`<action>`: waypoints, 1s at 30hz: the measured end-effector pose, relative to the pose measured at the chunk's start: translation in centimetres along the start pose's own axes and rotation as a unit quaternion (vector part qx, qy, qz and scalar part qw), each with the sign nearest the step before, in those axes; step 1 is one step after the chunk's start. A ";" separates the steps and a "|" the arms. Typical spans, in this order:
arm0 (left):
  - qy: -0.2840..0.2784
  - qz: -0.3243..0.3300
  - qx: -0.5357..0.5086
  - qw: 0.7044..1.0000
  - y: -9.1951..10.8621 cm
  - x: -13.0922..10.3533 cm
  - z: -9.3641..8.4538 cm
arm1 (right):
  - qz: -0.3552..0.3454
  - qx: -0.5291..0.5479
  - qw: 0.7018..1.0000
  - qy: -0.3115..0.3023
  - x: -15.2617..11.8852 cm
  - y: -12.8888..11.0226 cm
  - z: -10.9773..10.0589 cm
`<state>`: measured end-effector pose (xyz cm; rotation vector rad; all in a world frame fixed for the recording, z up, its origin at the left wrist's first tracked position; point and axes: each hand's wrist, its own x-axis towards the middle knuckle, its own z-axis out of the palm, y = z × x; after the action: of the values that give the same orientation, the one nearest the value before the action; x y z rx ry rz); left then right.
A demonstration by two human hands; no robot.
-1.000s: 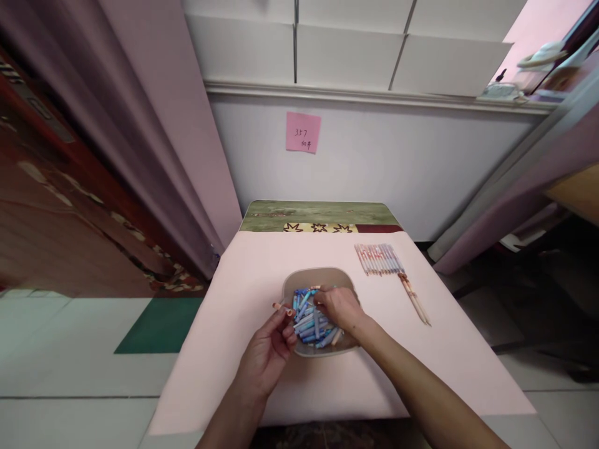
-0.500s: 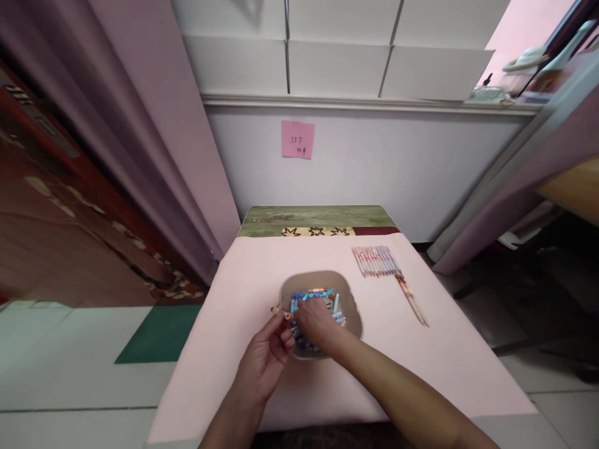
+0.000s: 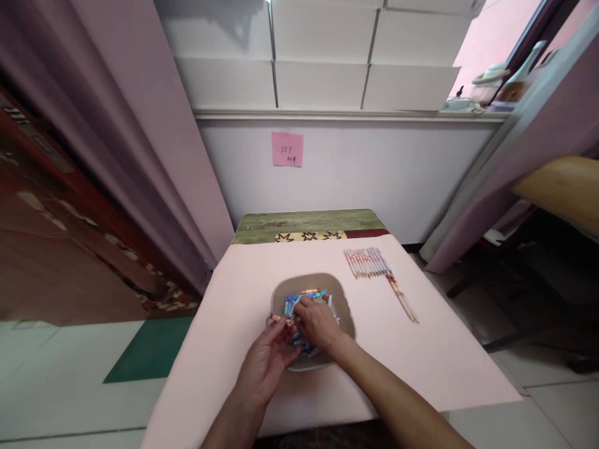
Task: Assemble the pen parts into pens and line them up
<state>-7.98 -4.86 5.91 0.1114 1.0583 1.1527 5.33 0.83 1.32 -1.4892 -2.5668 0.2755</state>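
Note:
A beige plastic basin (image 3: pixel 347 312) sits on the pink table cover, holding many small caps (image 3: pixel 291 302), mostly blue and light blue with a few orange-brown ones. At the basin's left side, my left hand (image 3: pixel 264 358) pinches small orange-brown caps (image 3: pixel 275 318) between thumb and fingers. My right hand (image 3: pixel 318 324) reaches over the basin, its fingers curled down among the caps close to my left fingertips. Whatever the right fingertips grip is hidden.
Right of the basin lies a row of slim pens (image 3: pixel 365 263), side by side, with a couple more pens (image 3: pixel 402 299) angled below it. A pink note (image 3: pixel 287 149) is stuck to the wall behind the table. Curtains hang at both sides.
My left hand has moved closer over the basin, its lower fingers opening out a little. The right hand has shifted slightly among the caps. The whole view has tilted a little.

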 end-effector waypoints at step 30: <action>-0.086 0.058 -0.174 0.979 1.2 0.9 3.1 | 0.165 0.690 0.695 0.114 -4.7 0.1 -2.2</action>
<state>-6.59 -2.28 7.70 -0.0034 0.6921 1.3915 8.27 -3.04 3.18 -1.0794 -1.0765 1.4953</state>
